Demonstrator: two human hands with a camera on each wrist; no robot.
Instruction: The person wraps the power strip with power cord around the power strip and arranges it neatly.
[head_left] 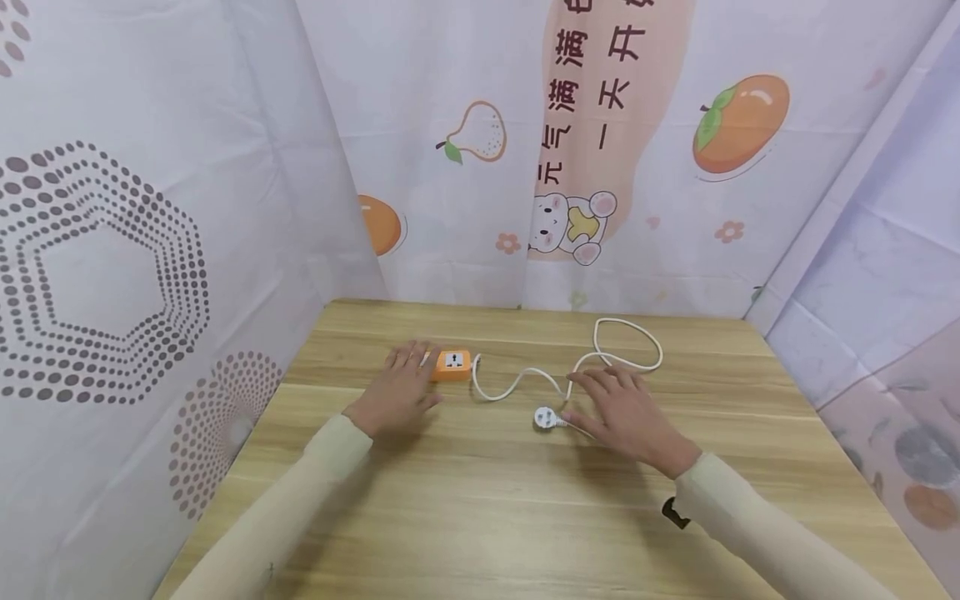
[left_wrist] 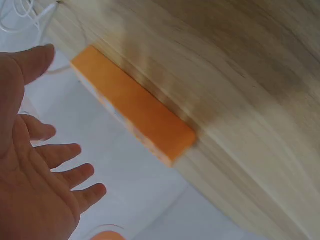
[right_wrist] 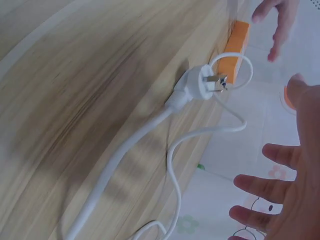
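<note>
An orange power strip point(head_left: 452, 365) with a white socket face lies toward the back left of the table. Over its left end hovers my left hand point(head_left: 400, 387), fingers spread; the left wrist view shows a gap between this hand point(left_wrist: 37, 175) and the orange side point(left_wrist: 135, 105). From the strip's right end a white cord point(head_left: 517, 385) winds to the right and loops at the back. Its white plug point(head_left: 546, 418) lies near the middle, metal pins exposed. My right hand point(head_left: 626, 417) is above the cord just right of the plug point(right_wrist: 200, 84), fingers extended and holding nothing.
The wood-grain table point(head_left: 450, 517) meets a printed curtain point(head_left: 435, 267) along its back edge. More curtains hang at the left point(head_left: 247, 208) and the right point(head_left: 877, 250). A dark band point(head_left: 675, 512) shows by the right sleeve.
</note>
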